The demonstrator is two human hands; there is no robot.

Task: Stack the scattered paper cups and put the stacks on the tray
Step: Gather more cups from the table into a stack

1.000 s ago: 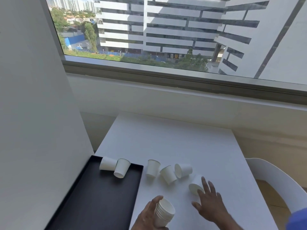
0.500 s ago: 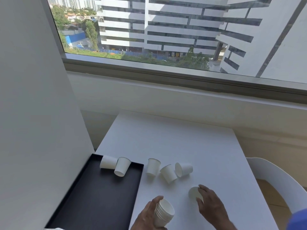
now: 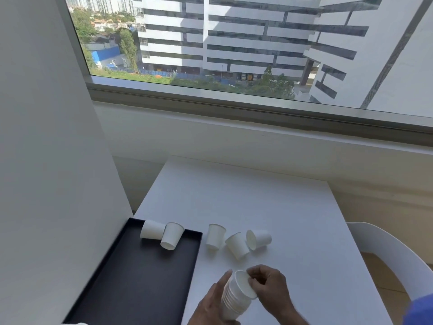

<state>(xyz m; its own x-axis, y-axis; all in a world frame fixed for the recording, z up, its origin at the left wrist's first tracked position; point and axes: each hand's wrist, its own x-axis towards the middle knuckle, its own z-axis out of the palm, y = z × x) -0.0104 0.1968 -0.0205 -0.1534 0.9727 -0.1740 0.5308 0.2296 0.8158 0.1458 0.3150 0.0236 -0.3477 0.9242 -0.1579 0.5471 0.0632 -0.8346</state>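
My left hand point(image 3: 212, 301) grips a stack of white paper cups point(image 3: 233, 301) at the near edge of the white table point(image 3: 257, 195). My right hand point(image 3: 269, 287) pinches the rim of a single white cup point(image 3: 243, 283) seated in the top of that stack. Three loose cups lie on the table beyond: one point(image 3: 215, 236), a tipped one point(image 3: 236, 245), and one on its side point(image 3: 257, 239). On the black tray point(image 3: 131, 277) at the left, two cups point(image 3: 151, 229) point(image 3: 171, 235) lie at its far end.
A white wall panel point(image 3: 54, 160) stands close along the tray's left side. A white chair back point(image 3: 386, 252) curves at the table's right edge. A window ledge point(image 3: 257, 106) runs behind the table.
My right hand picked up the cup from the table at the right and carried it left onto the top of the stack held by my left hand.
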